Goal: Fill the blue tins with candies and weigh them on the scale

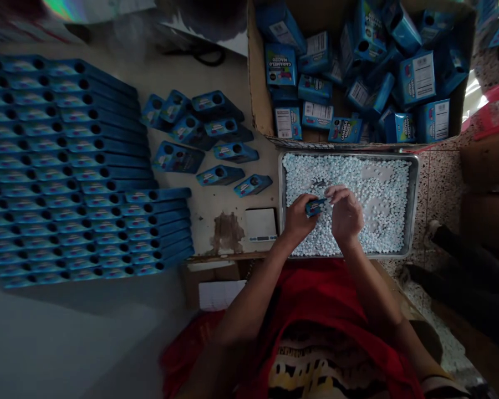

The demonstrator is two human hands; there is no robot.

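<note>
My left hand (300, 217) grips a small blue candy box (313, 207) above a metal tray (415, 205). White and pale blue candies (307, 241) fill the tray in a loose layer. Close on the right of the box is my right hand (346, 215), whitened at the fingertips. Its fingers bend toward the box's end, where a few pale bits show; whatever lies within them is hidden.
A cardboard carton (260, 119) full of blue boxes stands behind the tray. Several loose blue boxes (178, 157) lie left of it, beside a large stacked block of boxes (79, 160). A small white scale (260, 223) sits at the table's front edge. Scissors (210, 58) lie farther back.
</note>
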